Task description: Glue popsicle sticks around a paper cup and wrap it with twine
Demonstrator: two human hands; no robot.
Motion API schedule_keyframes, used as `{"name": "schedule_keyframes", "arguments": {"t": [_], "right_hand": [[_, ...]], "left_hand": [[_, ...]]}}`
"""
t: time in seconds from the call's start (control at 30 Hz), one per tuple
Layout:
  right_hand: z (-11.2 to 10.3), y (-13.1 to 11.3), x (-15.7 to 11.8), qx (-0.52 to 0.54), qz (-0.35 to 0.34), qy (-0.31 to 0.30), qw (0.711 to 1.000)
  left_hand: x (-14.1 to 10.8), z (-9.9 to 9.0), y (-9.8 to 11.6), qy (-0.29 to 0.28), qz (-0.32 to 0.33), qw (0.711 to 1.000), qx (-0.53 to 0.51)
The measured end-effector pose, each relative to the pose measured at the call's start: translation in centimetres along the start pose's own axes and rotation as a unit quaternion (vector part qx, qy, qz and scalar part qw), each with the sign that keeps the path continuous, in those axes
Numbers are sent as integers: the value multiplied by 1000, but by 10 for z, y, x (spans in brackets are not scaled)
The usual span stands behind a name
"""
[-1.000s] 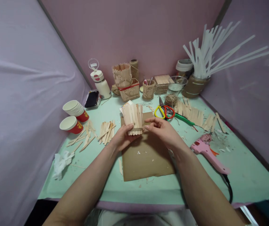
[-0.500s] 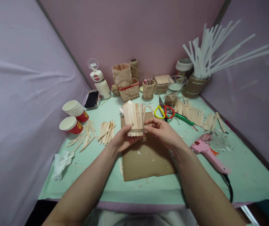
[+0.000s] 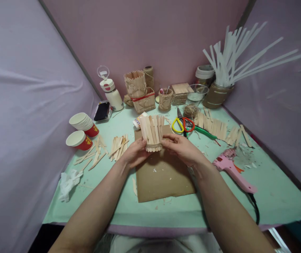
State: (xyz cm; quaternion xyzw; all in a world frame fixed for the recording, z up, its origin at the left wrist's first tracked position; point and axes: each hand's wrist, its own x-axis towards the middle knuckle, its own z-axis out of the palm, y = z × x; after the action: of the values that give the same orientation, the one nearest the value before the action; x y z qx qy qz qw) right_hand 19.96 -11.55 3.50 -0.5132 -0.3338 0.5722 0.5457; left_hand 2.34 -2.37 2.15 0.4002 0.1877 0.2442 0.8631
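Observation:
A cup covered in upright craft sticks [image 3: 152,130] is held above a brown cardboard sheet [image 3: 166,179]. Thin twine [image 3: 154,145] is wound round its lower part. My left hand [image 3: 136,153] grips the cup from the left, thumb on the front near the twine and fingers behind and below. At the cup's lower right edge, the fingers of my right hand [image 3: 179,147] are pinched together on the twine; the fingertips are partly hidden. Just behind the cup lies a white paper piece with print [image 3: 139,121].
Loose craft sticks [image 3: 119,147] and paper cups [image 3: 79,140] are on the left. Scissors [image 3: 183,124], green-handled pliers [image 3: 205,133], a twine ball [image 3: 191,111] and a pink glue gun [image 3: 233,170] sit on the right. Stick-covered containers [image 3: 143,100] and a bottle [image 3: 113,98] stand at the back.
The cup has moved slightly right and turned a little in my hands. My left hand has shifted with it, and my right fingers are now closer against the cup's edge.

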Motion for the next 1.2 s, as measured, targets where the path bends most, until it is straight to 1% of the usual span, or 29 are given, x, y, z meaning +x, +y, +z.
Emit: {"name": "schedule_keyframes", "arguments": {"t": [0.23, 0.33, 0.43, 0.53, 0.57, 0.67, 0.73, 0.87, 1.03, 1.13, 1.2], "right_hand": [[0, 1, 1, -44, -23, 30, 998], [0, 2, 2, -84, -50, 63, 993], [3, 5, 4, -155, -69, 102, 980], [9, 7, 5, -237, -93, 125, 959], [11, 8, 5, -260, -102, 131, 951], [14, 10, 4, -301, -116, 134, 937], [13, 10, 3, -307, -123, 127, 935], [6, 5, 1, -283, -147, 106, 942], [1, 0, -1, -287, -187, 93, 935], [1, 0, -1, -282, -194, 97, 935], [1, 1, 0, -279, -192, 108, 935]], "left_hand": [[1, 1, 1, 20, 5, 1000, 10], [2, 0, 0, 39, 16, 999, 25], [3, 1, -3, 54, 21, 998, 33], [3, 3, -8, 47, 41, 997, 45], [4, 4, -9, 53, 49, 996, 54], [4, 6, -12, 97, 57, 989, 92], [4, 8, -11, 111, 52, 988, 99], [4, 7, -8, 97, 36, 993, 58], [2, 1, -5, 104, 14, 994, 21], [0, 0, -3, 110, 8, 994, 9], [0, 0, -3, 102, 1, 995, 7]]}}
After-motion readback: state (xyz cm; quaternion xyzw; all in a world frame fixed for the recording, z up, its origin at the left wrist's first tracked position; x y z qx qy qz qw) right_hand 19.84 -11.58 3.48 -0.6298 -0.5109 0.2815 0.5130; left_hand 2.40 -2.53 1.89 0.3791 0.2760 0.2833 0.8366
